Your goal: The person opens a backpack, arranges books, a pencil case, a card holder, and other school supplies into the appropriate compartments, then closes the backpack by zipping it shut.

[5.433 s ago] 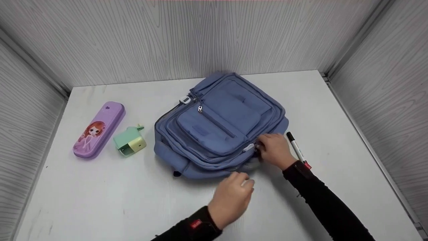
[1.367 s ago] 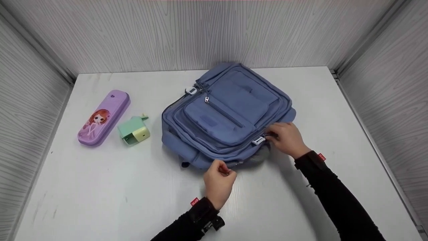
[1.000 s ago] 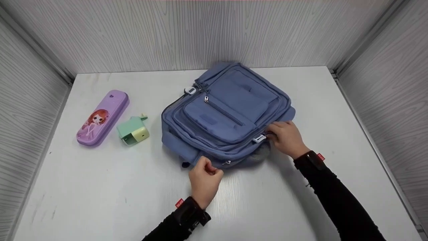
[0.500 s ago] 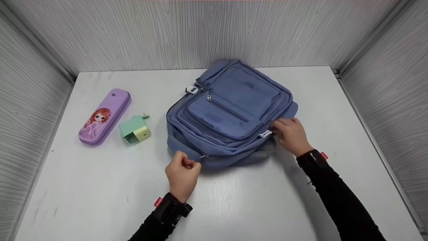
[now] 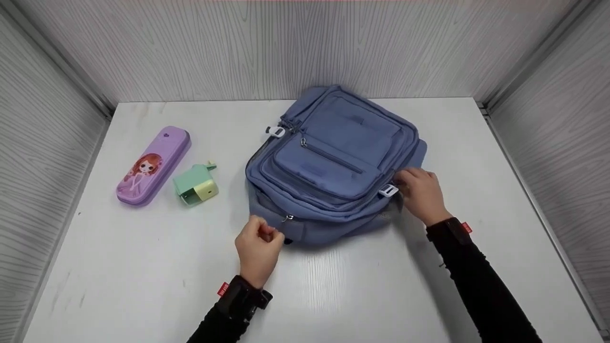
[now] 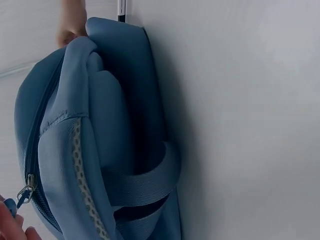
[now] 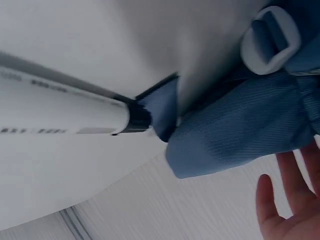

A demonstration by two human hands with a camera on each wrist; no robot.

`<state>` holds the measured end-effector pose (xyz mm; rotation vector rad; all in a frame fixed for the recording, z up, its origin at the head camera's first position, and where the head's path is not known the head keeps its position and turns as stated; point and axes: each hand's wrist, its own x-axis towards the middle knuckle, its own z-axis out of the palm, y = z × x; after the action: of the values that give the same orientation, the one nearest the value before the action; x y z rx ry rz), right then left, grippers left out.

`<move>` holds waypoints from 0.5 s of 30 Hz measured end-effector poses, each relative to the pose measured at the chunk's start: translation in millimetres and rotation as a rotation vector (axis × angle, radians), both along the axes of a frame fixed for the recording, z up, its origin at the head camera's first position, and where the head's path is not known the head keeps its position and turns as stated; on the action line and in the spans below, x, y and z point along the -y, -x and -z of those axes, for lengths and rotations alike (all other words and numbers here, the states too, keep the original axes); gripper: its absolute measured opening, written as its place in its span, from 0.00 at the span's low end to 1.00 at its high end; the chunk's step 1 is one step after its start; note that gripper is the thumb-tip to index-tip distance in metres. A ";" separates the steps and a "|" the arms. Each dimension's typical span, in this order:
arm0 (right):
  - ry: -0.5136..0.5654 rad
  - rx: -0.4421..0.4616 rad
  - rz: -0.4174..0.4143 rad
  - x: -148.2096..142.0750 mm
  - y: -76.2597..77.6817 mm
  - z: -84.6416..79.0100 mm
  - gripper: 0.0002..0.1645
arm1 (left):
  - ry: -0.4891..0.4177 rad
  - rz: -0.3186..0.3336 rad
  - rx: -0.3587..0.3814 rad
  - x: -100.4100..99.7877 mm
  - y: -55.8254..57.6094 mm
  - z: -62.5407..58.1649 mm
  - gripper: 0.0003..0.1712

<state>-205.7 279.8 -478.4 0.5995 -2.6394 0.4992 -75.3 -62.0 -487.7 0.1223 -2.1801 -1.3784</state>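
A blue backpack (image 5: 333, 162) lies front side up on the white table. My left hand (image 5: 259, 245) is at its near left corner, thumb and finger pinching the blue tab of a zipper pull (image 6: 22, 198); the metal slider (image 5: 288, 218) shows just beside the fingers. On the other side, my right hand (image 5: 421, 194) grips the bag's right edge by a white buckle (image 5: 388, 190). In the right wrist view, part of that hand shows with some fingers extended, its grip hidden by fabric. A grey strap loop (image 6: 145, 185) hangs at the bag's side in the left wrist view.
A purple pencil case (image 5: 153, 166) with a girl's picture lies at the left. Beside it stands a green and yellow pencil sharpener (image 5: 195, 184). A white marker (image 7: 65, 102) with a dark end lies by the bag's right side. Pale panels (image 5: 286, 47) enclose the table.
My left hand has taken the zipper pull and drawn it leftward along the bag's near edge. The backpack has shifted slightly right, with my right hand still gripping its edge.
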 end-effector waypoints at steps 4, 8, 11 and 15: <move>0.080 -0.074 -0.114 34.6 -28.7 -12.7 0.21 | 0.014 0.063 0.058 0.8 -5.1 1.2 0.10; 0.125 -0.119 -0.289 83.6 -67.3 -24.8 0.23 | 0.035 0.116 0.101 1.0 -8.3 0.3 0.07; 0.084 -0.124 -0.309 116.1 -89.1 -28.1 0.21 | 0.041 0.151 0.128 -0.1 -8.5 -2.4 0.08; -0.003 -0.098 -0.190 146.2 -100.3 -26.4 0.23 | 0.067 0.195 0.209 -2.1 -7.7 -8.4 0.09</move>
<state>-105.3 133.7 -452.1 0.8587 -2.5038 0.5073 -67.6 -59.8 -479.4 0.0301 -2.4636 -1.4513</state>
